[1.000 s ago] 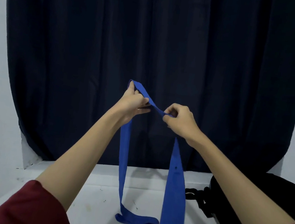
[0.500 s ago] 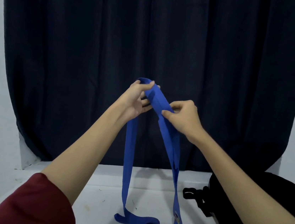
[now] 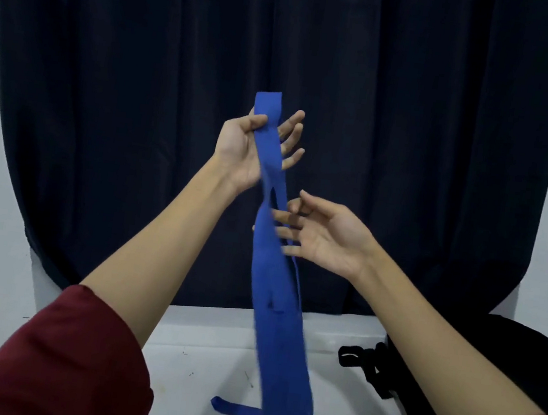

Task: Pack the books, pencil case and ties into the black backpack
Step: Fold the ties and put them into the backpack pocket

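Note:
A long blue tie hangs doubled from its fold, held high in front of the dark curtain. My left hand pinches the fold between thumb and fingers, palm toward me, the other fingers spread. My right hand is lower, palm up with fingers loosely spread, touching the tie's hanging strands from the right. The tie's narrow end trails on the white table. The black backpack lies at the right edge, partly hidden by my right arm. Books and pencil case are out of view.
A dark navy curtain hangs behind the white table. A black strap with buckle sticks out from the backpack's left side. White walls flank the curtain on both sides.
My left hand has risen with the tie's fold and turned palm toward me. My right hand has let go, dropped lower and opened. The two hanging strands have come together.

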